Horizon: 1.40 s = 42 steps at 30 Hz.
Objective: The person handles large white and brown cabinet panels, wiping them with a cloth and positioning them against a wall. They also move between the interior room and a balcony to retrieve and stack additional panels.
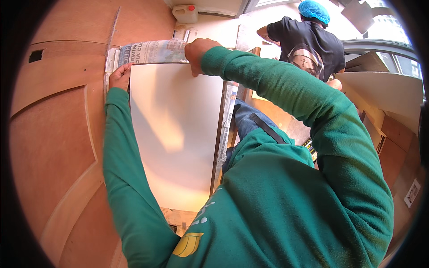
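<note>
Leaning over a white panel (176, 129), the person in the green sweatshirt (277, 205) has both hands at its far end, as the head view shows. That panel lies lengthwise in front of the person, left of the body, its far edge running between the two hands. A dark strip shows along its right side, and a slanting patch of warm light falls across its face.

At the far left corner, the left hand (119, 77) touches the edge, its fingers bent and their tips near the top; how firmly they press, I cannot tell. Over by the far right corner, the right hand (201, 51) has its fingers curled downward, one digit dropping over the panel's face. The rest of those fingers are hidden from me, so I cannot tell whether they pinch the edge or just rest there.

Newspaper (156, 50) sticks out beyond the far edge, and more of it shows along the right side. Close by on the left stands a brown door (58, 129) with a small dark hole (35, 56). Past the newspaper sits a pale jug (185, 15) with a red cap (191, 7). Farther off, to the right, a co-worker (292, 38) in a blue hairnet (314, 11) has their back to us.
</note>
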Motion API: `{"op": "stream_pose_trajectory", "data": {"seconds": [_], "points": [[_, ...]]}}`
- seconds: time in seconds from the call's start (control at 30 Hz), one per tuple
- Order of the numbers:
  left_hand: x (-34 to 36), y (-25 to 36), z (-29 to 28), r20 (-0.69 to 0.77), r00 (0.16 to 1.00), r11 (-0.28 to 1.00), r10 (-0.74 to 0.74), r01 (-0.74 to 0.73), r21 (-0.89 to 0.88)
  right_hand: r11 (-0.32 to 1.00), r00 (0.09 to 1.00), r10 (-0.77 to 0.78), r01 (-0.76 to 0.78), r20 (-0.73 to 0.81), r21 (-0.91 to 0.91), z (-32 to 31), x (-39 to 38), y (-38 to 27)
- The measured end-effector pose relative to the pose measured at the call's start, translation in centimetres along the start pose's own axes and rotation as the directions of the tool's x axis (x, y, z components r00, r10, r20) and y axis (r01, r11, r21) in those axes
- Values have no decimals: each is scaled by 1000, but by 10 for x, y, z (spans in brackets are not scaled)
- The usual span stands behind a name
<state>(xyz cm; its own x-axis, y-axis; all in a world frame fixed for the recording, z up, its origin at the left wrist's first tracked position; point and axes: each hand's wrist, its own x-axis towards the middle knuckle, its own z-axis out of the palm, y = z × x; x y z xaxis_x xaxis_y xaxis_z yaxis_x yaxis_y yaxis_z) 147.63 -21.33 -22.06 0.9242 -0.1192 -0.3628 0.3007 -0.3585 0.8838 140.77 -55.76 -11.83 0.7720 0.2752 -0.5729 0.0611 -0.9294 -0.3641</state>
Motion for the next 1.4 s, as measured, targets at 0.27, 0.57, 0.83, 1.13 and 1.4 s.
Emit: {"op": "stream_pose_trajectory", "data": {"seconds": [0.27, 0.57, 0.83, 1.13, 1.4], "points": [[-2, -2, 4, -31, 999, 1000, 21, -21, -9, 997, 996, -71, 68, -59, -37, 6, 3, 5], [-5, 7, 3, -47, 999, 1000, -23, 22, -7, 997, 996, -81, 81, -43, 2, 3, 4, 5], [-5, 11, 4, -43, 999, 999, -33, 33, 1, 996, 996, -84, 85, -21, 20, -1, 0, 5], [-13, 26, 8, -143, 989, 990, 28, -8, 141, 970, 976, -145, 172, 162, -169, -18, 39, 10], [-125, 45, -14, -348, 787, 695, 510, -139, 705, 973, 993, -110, 102, 28, 208, -15, 49, 74]]}}
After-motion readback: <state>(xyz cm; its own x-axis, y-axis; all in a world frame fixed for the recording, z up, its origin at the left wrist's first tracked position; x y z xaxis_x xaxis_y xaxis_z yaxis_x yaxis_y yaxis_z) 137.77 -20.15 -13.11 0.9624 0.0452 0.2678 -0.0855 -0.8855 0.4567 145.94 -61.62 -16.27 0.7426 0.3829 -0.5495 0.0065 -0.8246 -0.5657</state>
